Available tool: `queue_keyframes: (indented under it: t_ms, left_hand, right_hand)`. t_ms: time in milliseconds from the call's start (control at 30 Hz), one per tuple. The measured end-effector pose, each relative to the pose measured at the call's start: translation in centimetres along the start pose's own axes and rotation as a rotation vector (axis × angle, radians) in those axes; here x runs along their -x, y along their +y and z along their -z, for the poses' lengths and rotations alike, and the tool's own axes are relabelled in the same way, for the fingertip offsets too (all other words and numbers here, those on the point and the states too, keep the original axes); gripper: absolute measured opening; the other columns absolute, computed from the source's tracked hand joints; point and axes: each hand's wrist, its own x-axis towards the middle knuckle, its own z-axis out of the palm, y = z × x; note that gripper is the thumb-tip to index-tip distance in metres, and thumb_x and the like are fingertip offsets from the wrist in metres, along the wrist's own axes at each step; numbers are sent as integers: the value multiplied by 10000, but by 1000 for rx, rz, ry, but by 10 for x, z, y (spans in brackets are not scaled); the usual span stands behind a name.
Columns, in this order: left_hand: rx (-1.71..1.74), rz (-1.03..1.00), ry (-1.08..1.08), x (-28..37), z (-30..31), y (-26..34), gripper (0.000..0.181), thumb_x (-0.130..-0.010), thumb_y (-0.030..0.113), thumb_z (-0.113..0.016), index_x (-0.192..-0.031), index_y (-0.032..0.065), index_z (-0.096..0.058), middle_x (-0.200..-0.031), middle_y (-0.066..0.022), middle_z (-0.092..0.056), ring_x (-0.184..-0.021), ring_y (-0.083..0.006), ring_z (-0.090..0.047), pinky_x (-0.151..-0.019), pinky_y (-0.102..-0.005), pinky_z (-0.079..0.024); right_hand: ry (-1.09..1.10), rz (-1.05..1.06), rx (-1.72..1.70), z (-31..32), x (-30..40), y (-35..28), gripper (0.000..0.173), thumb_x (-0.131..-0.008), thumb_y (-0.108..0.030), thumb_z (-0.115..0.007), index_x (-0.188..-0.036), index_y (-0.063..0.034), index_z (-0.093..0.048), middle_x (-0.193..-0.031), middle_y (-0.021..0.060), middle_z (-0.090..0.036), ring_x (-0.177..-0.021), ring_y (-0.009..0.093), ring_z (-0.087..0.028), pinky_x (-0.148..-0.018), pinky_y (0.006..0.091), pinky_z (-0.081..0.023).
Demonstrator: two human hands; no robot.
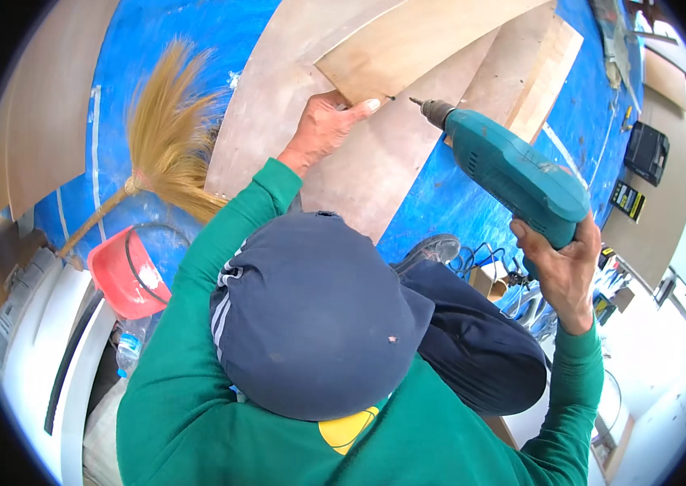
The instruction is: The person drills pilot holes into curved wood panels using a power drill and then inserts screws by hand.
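Observation:
My left hand [329, 124] grips the near end of a long wooden board [416, 45], thumb on top and fingers beneath it. A small dark hole or mark shows at the board's near corner. My right hand [565, 261] is closed around the handle of a teal power drill [513, 164]. The drill's bit [416, 101] points left, a short way to the right of that mark and apart from the board. Under the board lies a large plywood sheet [367, 182]. Whether a finger is on the trigger cannot be seen.
A blue tarpaulin [422, 206] covers the floor. At left are a straw broom [164, 121], a red dustpan [127, 273] and a plastic bottle [129, 346]. More boards [546, 79] lie at upper right. Cables [476, 255] lie near my knee, and a black case [647, 152] stands at far right.

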Motion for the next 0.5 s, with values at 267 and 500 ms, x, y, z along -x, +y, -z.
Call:
queue_keyframes:
  t_ms: [267,500]
  left_hand:
    - [-17,-34,9,2,3,-6,397,-1006,246,-856,-1325,15,-805,-1284,-67,-816,-1198,-145,-699,-1093,-319,-521]
    - [-47,-20,1,1,3,-5,424,-1004,275,-859,-1328,7,-802,-1279,-66,-815,-1184,-142,-694,-1090,-324,-517]
  right_hand:
    - [-37,-14,-20,-15,-7,-1,755,-884,-105,-946,-1525,10,-565,-1211,142,-811,-1070,203,-775,-952,375,-627]
    - [-48,25,39,-16,-11,-1,759,-879,-110,-954,-1525,0,-572,-1203,135,-812,-1038,196,-775,-920,365,-632]
